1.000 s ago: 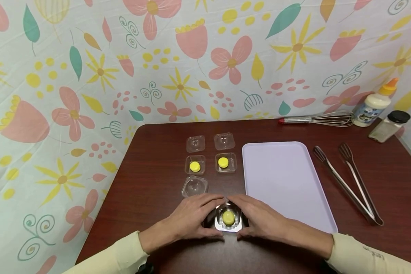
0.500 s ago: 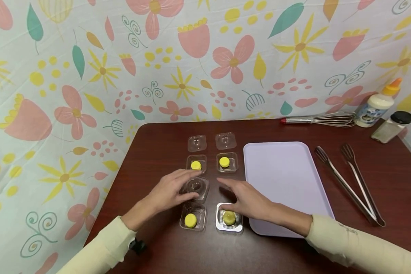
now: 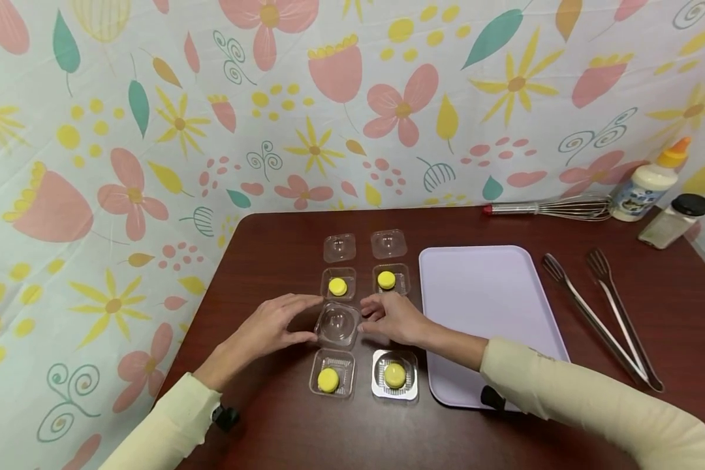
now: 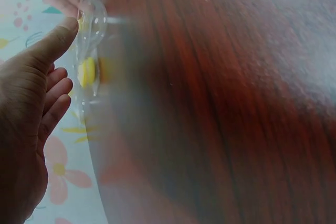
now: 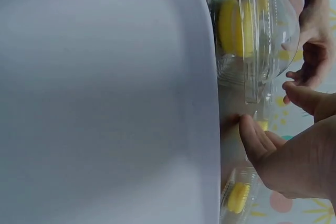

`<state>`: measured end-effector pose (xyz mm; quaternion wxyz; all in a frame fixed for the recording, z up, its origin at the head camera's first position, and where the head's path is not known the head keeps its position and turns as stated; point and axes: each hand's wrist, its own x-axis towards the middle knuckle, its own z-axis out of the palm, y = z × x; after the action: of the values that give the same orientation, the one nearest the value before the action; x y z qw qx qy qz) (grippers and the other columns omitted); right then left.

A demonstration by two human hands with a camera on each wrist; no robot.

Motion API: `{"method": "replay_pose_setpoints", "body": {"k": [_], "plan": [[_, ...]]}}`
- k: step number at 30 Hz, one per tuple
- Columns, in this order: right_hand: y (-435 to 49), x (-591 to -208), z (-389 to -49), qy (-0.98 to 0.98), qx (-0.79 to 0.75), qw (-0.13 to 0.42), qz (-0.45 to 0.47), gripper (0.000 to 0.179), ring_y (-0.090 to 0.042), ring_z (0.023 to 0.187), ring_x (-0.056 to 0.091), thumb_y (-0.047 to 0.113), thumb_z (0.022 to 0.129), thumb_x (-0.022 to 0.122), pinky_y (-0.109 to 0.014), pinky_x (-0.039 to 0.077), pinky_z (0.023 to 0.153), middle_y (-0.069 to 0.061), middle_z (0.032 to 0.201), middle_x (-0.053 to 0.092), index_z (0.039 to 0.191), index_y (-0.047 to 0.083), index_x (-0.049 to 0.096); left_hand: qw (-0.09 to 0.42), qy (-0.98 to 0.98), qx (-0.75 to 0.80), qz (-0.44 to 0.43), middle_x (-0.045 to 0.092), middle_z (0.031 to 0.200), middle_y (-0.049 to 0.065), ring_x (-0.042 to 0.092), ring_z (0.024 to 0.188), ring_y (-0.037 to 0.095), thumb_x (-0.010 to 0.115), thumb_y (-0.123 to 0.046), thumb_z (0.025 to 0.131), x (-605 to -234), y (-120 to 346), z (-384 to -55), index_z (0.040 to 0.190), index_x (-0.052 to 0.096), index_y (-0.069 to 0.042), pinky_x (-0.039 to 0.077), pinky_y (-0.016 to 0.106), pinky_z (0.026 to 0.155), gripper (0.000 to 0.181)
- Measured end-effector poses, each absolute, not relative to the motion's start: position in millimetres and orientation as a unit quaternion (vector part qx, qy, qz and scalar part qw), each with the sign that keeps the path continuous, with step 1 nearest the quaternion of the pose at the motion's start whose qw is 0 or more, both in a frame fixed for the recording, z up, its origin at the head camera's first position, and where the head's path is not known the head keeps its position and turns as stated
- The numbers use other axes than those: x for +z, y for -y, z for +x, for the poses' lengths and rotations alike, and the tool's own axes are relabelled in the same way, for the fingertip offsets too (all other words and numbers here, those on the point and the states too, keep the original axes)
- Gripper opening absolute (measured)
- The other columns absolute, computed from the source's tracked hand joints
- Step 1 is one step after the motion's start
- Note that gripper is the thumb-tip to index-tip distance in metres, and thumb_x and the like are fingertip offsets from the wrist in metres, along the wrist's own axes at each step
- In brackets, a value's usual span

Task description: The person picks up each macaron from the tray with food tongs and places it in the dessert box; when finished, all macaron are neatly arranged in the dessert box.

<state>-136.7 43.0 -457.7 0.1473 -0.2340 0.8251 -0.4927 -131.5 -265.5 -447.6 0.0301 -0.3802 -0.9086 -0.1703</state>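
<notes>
A: so where's the clear domed lid [image 3: 337, 325] relative to the hands?

B: Right in the gap. It's flat on the left half of the table [image 3: 258, 261], left hand [image 3: 273, 326] off its left side, right hand [image 3: 396, 318] off its right.

A: Touching it?

B: Can't tell. Both hands are spread, thumbs apart from the fingers, tips right by the rim. No pinch that I can see. Too close to call which is nearer.

A: Long axis?

B: None really, it's roughly square. Imo what counts is that its left and right sides face the two hands.

A: Room to move?

B: Tight toward the far and near edges: far-left container [image 3: 352, 277] just beyond, near-left container [image 3: 343, 367] just this side, each holding a yellow macaron [image 3: 328, 380]. Most space is out to the table's left edge. On the other side, the lavender tray's [image 3: 482, 287] left edge is near, with the right forearm [image 3: 455, 343] crossing over it. I'd reckon straight up is the easy way out.
</notes>
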Motion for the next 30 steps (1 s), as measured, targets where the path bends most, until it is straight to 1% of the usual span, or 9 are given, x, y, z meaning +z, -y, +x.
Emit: {"method": "replay_pose_setpoints", "body": {"k": [5,9,11,15,18,21,24,30], "plan": [[-36.8,-458.7,-141.9,-0.826,-0.507,0.153,-0.195,0.038,-0.022,0.082,0.074,0.005,0.089,0.084,-0.029,0.061,0.077,-0.016,0.098,0.077,0.120,-0.013,0.071,0.019,0.913,-0.174,-0.368,0.069,0.141,0.005,0.066,0.126,0.022,0.091,-0.042,0.085,-451.4,268.1,-130.9,0.146,0.064,-0.011,0.056,0.044,0.103,0.074],[-33.1,-459.4,-142.8,-0.824,-0.512,0.158,-0.185,0.035,-0.013,0.076,0.071,0.002,0.089,0.083,-0.025,0.058,0.068,-0.010,0.092,0.077,0.119,-0.012,0.072,0.010,0.910,-0.184,-0.371,0.069,0.140,0.006,0.066,0.127,0.022,0.090,-0.041,0.086,-454.3,267.6,-130.1,0.146,0.064,-0.009,0.056,0.045,0.103,0.073],[-31.7,-460.6,-142.8,-0.822,-0.516,0.157,-0.184,0.034,-0.012,0.074,0.070,0.000,0.088,0.083,-0.024,0.057,0.065,-0.009,0.091,0.076,0.119,-0.012,0.073,0.006,0.909,-0.190,-0.372,0.069,0.140,0.006,0.066,0.127,0.022,0.089,-0.040,0.088,-456.2,266.8,-129.7,0.147,0.063,-0.009,0.056,0.045,0.104,0.072],[-28.4,-463.9,-142.2,-0.813,-0.532,0.158,-0.174,0.031,-0.016,0.070,0.070,-0.005,0.088,0.080,-0.024,0.057,0.059,-0.009,0.087,0.075,0.117,-0.011,0.074,0.010,0.909,-0.192,-0.369,0.071,0.136,0.006,0.069,0.121,0.019,0.088,-0.039,0.089,-459.7,265.3,-128.7,0.147,0.063,-0.008,0.057,0.043,0.101,0.070],[-25.6,-466.3,-142.1,-0.802,-0.551,0.163,-0.161,0.025,-0.021,0.068,0.071,-0.008,0.089,0.075,-0.028,0.059,0.059,-0.012,0.084,0.075,0.113,-0.012,0.075,0.021,0.911,-0.189,-0.365,0.073,0.129,0.006,0.071,0.113,0.017,0.088,-0.038,0.089,-461.6,263.8,-128.2,0.145,0.064,-0.008,0.059,0.042,0.097,0.069],[-23.4,-467.7,-142.5,-0.788,-0.573,0.178,-0.141,0.019,-0.024,0.068,0.073,-0.009,0.092,0.072,-0.033,0.062,0.063,-0.016,0.084,0.075,0.110,-0.013,0.075,0.026,0.912,-0.188,-0.363,0.074,0.123,0.004,0.071,0.106,0.015,0.089,-0.037,0.089,-462.9,262.2,-127.7,0.145,0.064,-0.008,0.060,0.040,0.093,0.068],[-22.3,-467.3,-143.0,-0.769,-0.597,0.199,-0.111,0.015,-0.027,0.071,0.074,-0.009,0.093,0.072,-0.037,0.064,0.067,-0.020,0.087,0.075,0.108,-0.013,0.075,0.029,0.910,-0.196,-0.363,0.075,0.121,0.003,0.072,0.103,0.014,0.089,-0.034,0.089,-464.0,261.6,-128.0,0.144,0.064,-0.008,0.061,0.037,0.089,0.066],[-21.9,-461.2,-142.8,-0.724,-0.646,0.235,-0.059,0.013,-0.032,0.079,0.077,-0.008,0.094,0.071,-0.042,0.065,0.078,-0.021,0.090,0.076,0.106,-0.013,0.073,0.033,0.905,-0.221,-0.362,0.074,0.115,0.001,0.073,0.099,0.012,0.090,-0.026,0.088,-462.5,260.6,-129.1,0.144,0.064,-0.008,0.062,0.032,0.084,0.065]]}}
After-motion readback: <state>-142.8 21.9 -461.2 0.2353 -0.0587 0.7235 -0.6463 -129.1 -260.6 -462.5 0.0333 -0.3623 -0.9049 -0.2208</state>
